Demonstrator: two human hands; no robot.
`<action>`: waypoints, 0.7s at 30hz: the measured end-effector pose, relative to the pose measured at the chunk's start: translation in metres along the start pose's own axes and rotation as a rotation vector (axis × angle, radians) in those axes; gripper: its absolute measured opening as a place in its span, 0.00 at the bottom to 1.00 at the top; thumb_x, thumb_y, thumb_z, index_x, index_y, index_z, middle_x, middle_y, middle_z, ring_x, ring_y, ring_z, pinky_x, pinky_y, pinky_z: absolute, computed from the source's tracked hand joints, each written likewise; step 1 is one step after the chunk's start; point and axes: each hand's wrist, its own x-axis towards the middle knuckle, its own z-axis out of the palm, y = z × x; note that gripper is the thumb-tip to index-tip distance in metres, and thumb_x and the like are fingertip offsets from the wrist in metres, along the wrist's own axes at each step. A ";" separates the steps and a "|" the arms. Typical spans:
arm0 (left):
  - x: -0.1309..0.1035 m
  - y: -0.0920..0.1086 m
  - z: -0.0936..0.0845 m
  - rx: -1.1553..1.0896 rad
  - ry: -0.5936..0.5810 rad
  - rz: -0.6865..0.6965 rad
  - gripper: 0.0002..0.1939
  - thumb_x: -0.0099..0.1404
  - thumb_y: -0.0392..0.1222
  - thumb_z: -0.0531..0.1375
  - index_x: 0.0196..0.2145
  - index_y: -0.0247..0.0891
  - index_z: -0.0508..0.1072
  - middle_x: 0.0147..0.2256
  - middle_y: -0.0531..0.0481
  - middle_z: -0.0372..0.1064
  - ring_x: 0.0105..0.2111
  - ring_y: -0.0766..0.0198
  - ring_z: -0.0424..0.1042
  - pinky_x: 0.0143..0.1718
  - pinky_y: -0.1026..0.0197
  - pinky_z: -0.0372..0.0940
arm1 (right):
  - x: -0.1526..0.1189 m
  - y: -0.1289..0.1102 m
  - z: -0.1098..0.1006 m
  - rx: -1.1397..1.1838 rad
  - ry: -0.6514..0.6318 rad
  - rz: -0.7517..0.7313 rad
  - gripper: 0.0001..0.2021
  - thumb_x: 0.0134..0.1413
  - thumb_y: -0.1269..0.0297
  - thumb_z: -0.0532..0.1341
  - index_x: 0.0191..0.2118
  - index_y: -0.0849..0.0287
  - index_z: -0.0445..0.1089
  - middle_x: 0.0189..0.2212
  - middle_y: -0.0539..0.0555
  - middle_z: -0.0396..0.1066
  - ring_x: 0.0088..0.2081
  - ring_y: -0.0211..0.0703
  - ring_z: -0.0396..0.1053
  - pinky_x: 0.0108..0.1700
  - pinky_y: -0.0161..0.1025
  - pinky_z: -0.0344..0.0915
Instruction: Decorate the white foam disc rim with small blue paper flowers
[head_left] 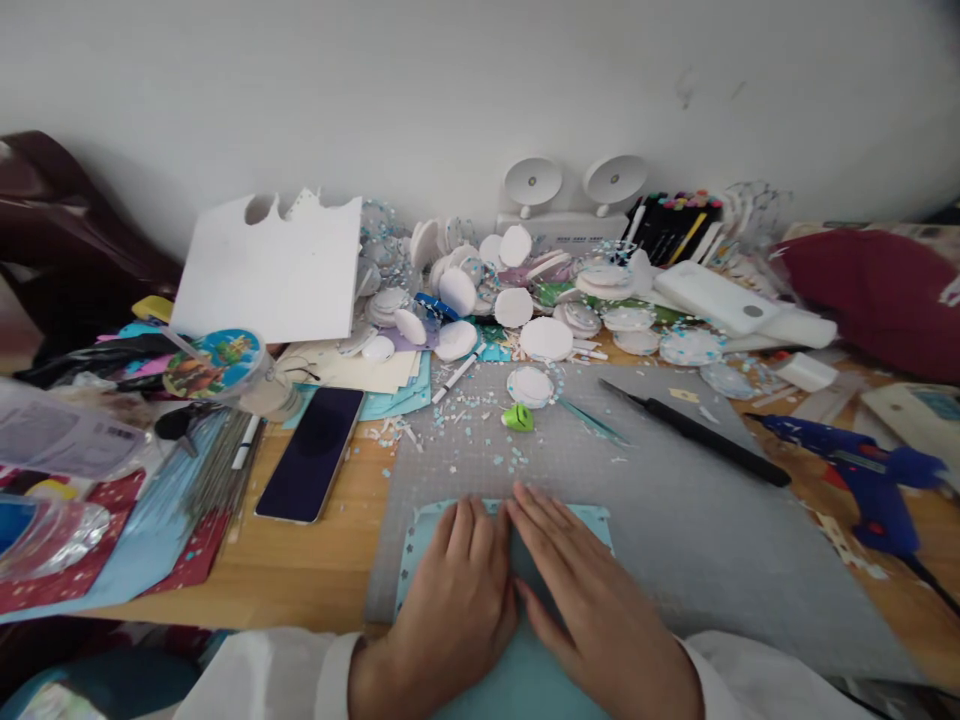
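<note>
A sheet of light blue paper (544,675) with star-shaped holes punched along its edges lies on the grey cutting mat (675,560) in front of me. My left hand (454,600) bears down on it with fingers bent and held together, and its thumb side is against the other hand. Stretched out flat, the fingers of my right hand (581,600) rest over the middle of the sheet. Both hands cover much of the paper, and what is under the left palm is hidden. Beyond the sheet sit a green paper punch (517,418), tweezers (596,422) and a white paper disc (530,385).
A black-handled craft knife (705,438) and a blue glue gun (862,470) lie to the right. On the left are a phone (311,455) and wire stems (217,480). Several white discs (546,338) pile up by the wall, beside a white board (274,270) and a lamp (532,182).
</note>
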 end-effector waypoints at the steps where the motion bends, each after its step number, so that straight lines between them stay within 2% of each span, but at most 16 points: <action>1: -0.002 -0.001 0.000 -0.014 0.009 -0.003 0.26 0.66 0.44 0.51 0.56 0.24 0.66 0.51 0.31 0.67 0.52 0.44 0.65 0.52 0.48 0.60 | 0.002 -0.001 0.002 0.013 -0.016 -0.033 0.27 0.60 0.68 0.52 0.64 0.70 0.53 0.65 0.60 0.52 0.65 0.47 0.51 0.59 0.47 0.64; 6: -0.019 -0.007 -0.003 -0.057 0.069 -0.066 0.27 0.66 0.49 0.53 0.59 0.31 0.64 0.57 0.38 0.63 0.57 0.46 0.59 0.56 0.50 0.55 | 0.003 0.001 0.007 0.010 -0.067 -0.069 0.29 0.60 0.67 0.52 0.66 0.70 0.50 0.66 0.60 0.47 0.67 0.48 0.47 0.59 0.48 0.65; 13: -0.031 -0.018 -0.007 -0.007 0.120 -0.142 0.32 0.62 0.56 0.56 0.55 0.29 0.67 0.54 0.34 0.66 0.53 0.46 0.63 0.53 0.50 0.56 | 0.001 0.001 0.005 -0.013 -0.088 -0.071 0.30 0.61 0.66 0.52 0.66 0.71 0.47 0.67 0.60 0.46 0.67 0.49 0.47 0.59 0.47 0.65; 21: -0.030 -0.020 -0.009 0.092 0.111 -0.083 0.37 0.58 0.56 0.59 0.57 0.25 0.65 0.53 0.30 0.67 0.51 0.44 0.65 0.53 0.50 0.54 | 0.003 0.002 0.005 0.003 -0.068 -0.075 0.29 0.60 0.66 0.52 0.66 0.70 0.50 0.66 0.60 0.48 0.66 0.49 0.49 0.58 0.47 0.66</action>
